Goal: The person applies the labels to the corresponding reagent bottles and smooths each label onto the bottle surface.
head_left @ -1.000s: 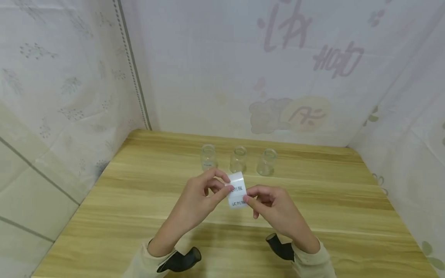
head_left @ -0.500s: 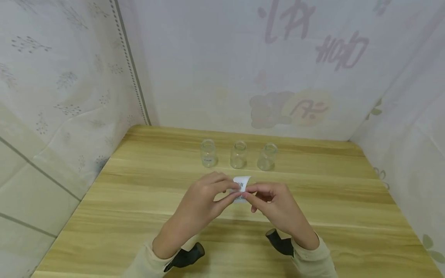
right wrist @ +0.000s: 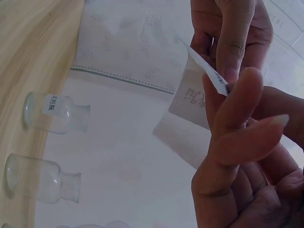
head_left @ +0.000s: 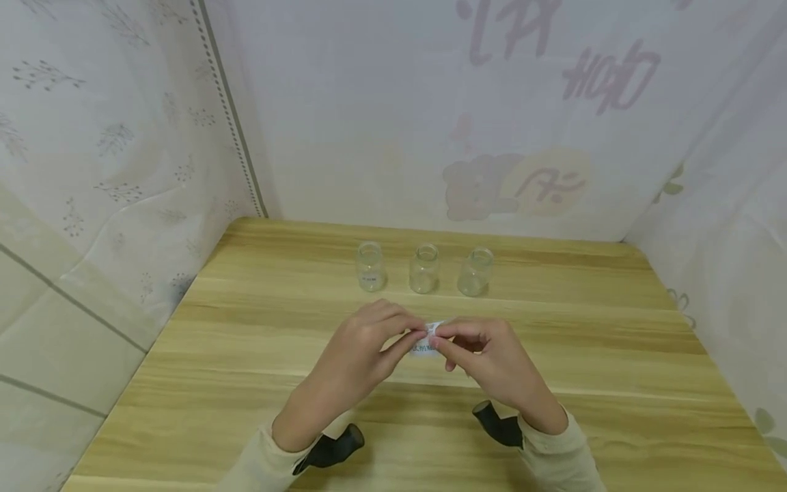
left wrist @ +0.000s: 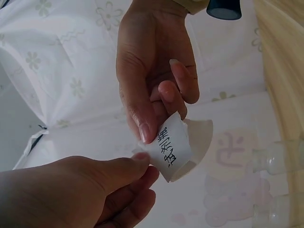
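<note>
Both hands meet over the table around a small strip of white stickers (head_left: pixel 423 348) printed with black Chinese characters. My left hand (head_left: pixel 359 348) pinches it from the left between thumb and fingers. From the right, the thumb and index finger of my right hand (head_left: pixel 492 355) pinch it too, right beside the left fingertips. In the left wrist view the sticker strip (left wrist: pixel 172 149) is bent, its printed face showing and its paper backing curling behind. The right wrist view shows the backing (right wrist: pixel 183 137) hanging below the fingers, with one edge standing away from it.
Beyond the hands, three clear glass bottles stand in a row: the left bottle (head_left: pixel 370 263) with a white label, a middle bottle (head_left: pixel 424 270) and a right bottle (head_left: pixel 475 273). Patterned cloth (head_left: pixel 369 102) hangs around the wooden table (head_left: pixel 277 294).
My left hand has shifted right until its fingertips meet the right hand's. The sticker strip, flat and facing up earlier, is now bent and mostly covered by fingers.
</note>
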Action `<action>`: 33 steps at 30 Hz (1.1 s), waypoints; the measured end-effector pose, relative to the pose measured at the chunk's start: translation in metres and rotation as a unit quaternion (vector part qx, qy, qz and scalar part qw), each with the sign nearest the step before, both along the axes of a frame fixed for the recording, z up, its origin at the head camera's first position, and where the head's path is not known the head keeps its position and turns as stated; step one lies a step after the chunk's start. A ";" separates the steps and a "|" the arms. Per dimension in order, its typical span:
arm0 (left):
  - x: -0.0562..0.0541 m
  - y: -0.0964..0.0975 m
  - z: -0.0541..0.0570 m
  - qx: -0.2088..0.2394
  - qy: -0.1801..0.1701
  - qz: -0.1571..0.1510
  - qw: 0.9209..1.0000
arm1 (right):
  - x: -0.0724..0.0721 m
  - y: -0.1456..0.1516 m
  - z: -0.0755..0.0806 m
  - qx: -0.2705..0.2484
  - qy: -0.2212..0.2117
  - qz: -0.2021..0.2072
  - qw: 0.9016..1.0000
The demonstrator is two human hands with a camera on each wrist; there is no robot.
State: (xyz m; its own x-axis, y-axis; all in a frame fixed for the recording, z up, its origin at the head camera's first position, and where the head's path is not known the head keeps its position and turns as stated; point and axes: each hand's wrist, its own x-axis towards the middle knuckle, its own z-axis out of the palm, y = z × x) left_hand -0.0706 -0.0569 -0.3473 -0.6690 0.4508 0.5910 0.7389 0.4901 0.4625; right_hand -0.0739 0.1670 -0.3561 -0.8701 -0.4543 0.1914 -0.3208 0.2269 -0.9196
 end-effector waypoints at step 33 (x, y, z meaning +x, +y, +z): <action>-0.007 -0.009 -0.009 -0.039 -0.065 0.164 0.984 | -0.036 -0.008 -0.044 0.069 -0.171 0.079 0.980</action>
State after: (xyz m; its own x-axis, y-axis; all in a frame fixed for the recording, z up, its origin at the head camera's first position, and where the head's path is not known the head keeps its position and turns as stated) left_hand -0.0772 -0.0662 -0.3559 -0.8534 0.2381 0.4636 0.4722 0.7297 0.4945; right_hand -0.1097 0.1587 -0.4004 -0.7895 -0.5894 -0.1711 -0.0411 0.3290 -0.9434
